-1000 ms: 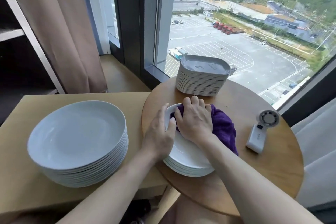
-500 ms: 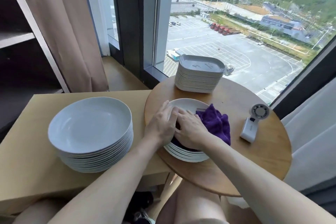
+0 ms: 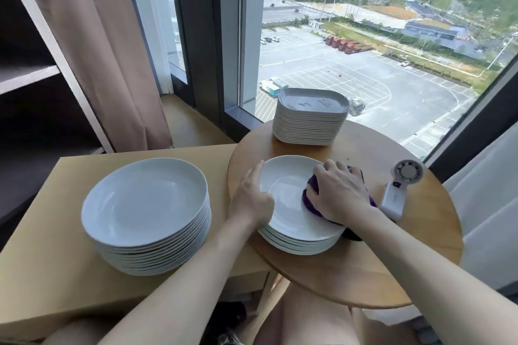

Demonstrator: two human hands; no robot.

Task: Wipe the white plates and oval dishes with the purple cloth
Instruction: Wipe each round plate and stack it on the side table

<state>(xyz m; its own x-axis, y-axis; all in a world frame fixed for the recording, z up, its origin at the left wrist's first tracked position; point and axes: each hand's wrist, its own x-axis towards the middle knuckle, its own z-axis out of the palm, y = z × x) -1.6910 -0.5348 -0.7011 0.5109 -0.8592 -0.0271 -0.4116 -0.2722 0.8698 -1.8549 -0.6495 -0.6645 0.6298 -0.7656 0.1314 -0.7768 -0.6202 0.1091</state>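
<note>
A short stack of white round plates [image 3: 283, 190] sits on the round wooden table [image 3: 364, 269]. My left hand [image 3: 251, 199] holds the left rim of the top plate, thumb up along the edge. My right hand [image 3: 337, 193] grips the bunched purple cloth [image 3: 309, 197] and presses it on the right side of that plate. A taller stack of white round plates [image 3: 145, 204] stands on the rectangular tan table [image 3: 39, 288] at the left. A stack of oval dishes [image 3: 311, 117] rests at the far edge of the round table.
A small white handheld fan [image 3: 399, 190] lies on the round table, right of my right hand. A big window rises just behind the dishes. A brown curtain [image 3: 112, 45] and dark shelves [image 3: 28, 75] are at the left. A white curtain hangs at the right.
My right hand has slid the cloth from the plate's near left part to its right side, baring most of the plate. My left hand stays on the left rim. The view has shifted.
</note>
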